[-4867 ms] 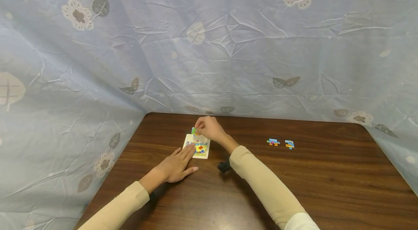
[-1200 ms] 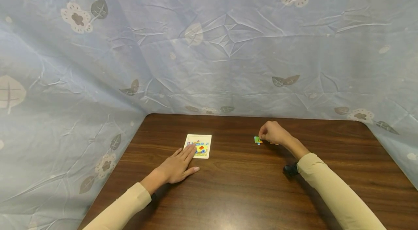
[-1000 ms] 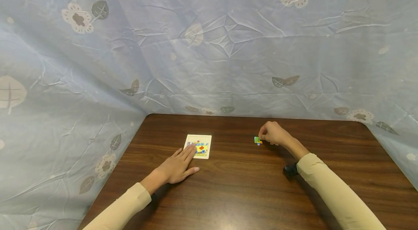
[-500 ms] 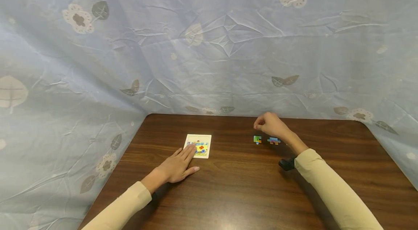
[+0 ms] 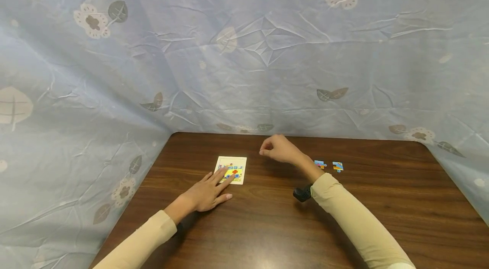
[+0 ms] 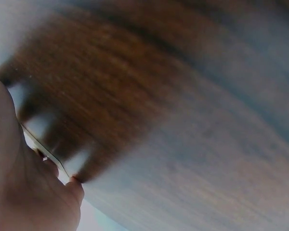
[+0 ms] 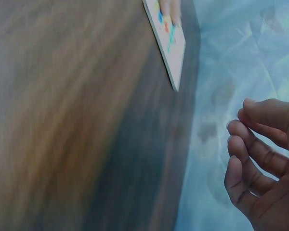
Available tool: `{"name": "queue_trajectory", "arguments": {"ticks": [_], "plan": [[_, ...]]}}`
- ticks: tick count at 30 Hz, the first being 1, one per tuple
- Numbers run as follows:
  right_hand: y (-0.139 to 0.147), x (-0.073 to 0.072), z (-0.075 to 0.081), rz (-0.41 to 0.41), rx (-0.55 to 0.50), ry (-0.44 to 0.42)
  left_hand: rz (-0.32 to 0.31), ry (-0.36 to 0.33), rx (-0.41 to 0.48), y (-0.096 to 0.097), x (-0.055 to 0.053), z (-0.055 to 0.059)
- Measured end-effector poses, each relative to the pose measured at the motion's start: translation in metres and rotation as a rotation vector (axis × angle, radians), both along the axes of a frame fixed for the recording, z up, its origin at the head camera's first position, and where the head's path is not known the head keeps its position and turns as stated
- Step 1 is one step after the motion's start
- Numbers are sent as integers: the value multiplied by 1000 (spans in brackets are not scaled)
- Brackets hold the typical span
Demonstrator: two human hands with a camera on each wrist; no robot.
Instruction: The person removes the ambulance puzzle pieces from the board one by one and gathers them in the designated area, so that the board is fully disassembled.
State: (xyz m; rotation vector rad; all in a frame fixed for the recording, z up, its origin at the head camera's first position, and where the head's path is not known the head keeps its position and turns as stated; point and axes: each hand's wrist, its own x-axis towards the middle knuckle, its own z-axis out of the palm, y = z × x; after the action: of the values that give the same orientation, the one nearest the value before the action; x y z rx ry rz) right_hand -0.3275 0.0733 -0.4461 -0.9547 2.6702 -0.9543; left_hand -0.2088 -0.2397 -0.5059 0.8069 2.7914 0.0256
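In the head view my left hand (image 5: 206, 192) lies with straight, spread fingers over the lower left part of a white-framed puzzle board (image 5: 240, 161). The board shows a yellow vehicle with a red cross. From the left wrist, the board's edge (image 6: 47, 153) appears beyond my fingers. My right hand (image 5: 280, 149) hovers above the table to the right of the board, its fingers loosely curled. In the right wrist view, nothing shows between its fingers (image 7: 267, 115). Two jigsaw pieces, one blue and orange (image 5: 319, 164) and another with a tab (image 5: 338, 166), lie right of my right wrist.
The dark wooden table (image 5: 259, 226) meets a hanging flower-patterned cloth (image 5: 248, 91) at its back and left sides. A black wrist device (image 5: 302, 194) sits beneath my right wrist. My right forearm covers the spot where a green piece lay.
My right hand carried a green jigsaw piece from the board to the right, released it beside the other two, and has come back left. My left hand stays on the board.
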Motion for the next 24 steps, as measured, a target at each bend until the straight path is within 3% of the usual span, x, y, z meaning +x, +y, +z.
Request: {"name": "queue_trajectory", "arguments": {"ticks": [8, 14, 24], "plan": [[-47, 8, -30, 33, 9, -64, 3, -9, -4, 0, 1, -2], [-71, 12, -48, 58, -4, -37, 18, -6, -16, 0, 2, 0], [-87, 17, -56, 65, 49, -71, 9, 11, -36, 1, 0, 1]]}}
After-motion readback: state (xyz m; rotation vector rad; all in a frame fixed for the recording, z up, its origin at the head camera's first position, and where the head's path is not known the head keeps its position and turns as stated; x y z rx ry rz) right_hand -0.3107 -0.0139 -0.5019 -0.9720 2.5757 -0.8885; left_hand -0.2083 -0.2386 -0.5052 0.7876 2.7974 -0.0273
